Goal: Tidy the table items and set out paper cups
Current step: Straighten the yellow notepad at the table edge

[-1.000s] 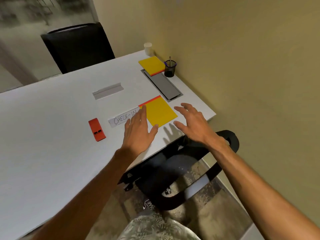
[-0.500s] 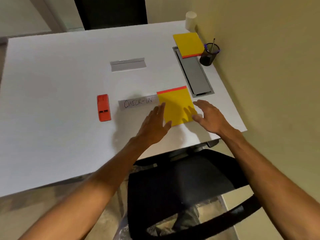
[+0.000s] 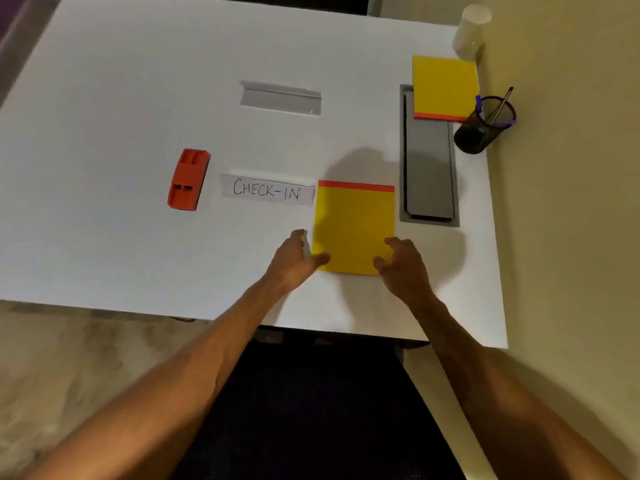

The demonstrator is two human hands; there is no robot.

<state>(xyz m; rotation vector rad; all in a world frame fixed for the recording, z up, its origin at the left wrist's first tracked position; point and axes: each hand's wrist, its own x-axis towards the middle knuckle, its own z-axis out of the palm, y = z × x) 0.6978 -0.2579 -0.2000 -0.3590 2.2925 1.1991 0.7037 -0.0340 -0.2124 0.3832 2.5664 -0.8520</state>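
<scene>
The near yellow pad (image 3: pixel 355 226) lies flat on the white desk (image 3: pixel 104 98), its red strip turned away from the person, just beside the paper sign "CHECK-IN" (image 3: pixel 266 190) and near the grey cable hatch (image 3: pixel 429 168). The left grip (image 3: pixel 292 259) is at the near left corner of the pad and the right grip (image 3: pixel 403 268) is at the near right corner. Both are half spread with loosely curled fingers, and each thumb touches the yellow sheet. I judge that they frame the pad from two sides to keep it straight, either to square it or to lift it, and that they do not yet pinch it. A second yellow pad (image 3: pixel 445 86) lies far right, partly over the hatch, next to the black pen holder (image 3: pixel 483 128), so this corner looks like the place for stacking. The white paper cup (image 3: pixel 471 29) stands in the far right corner by the wall and is not set out yet. The orange whistle (image 3: pixel 188 180) and the clear sign holder (image 3: pixel 280 98) lie apart, untouched.
</scene>
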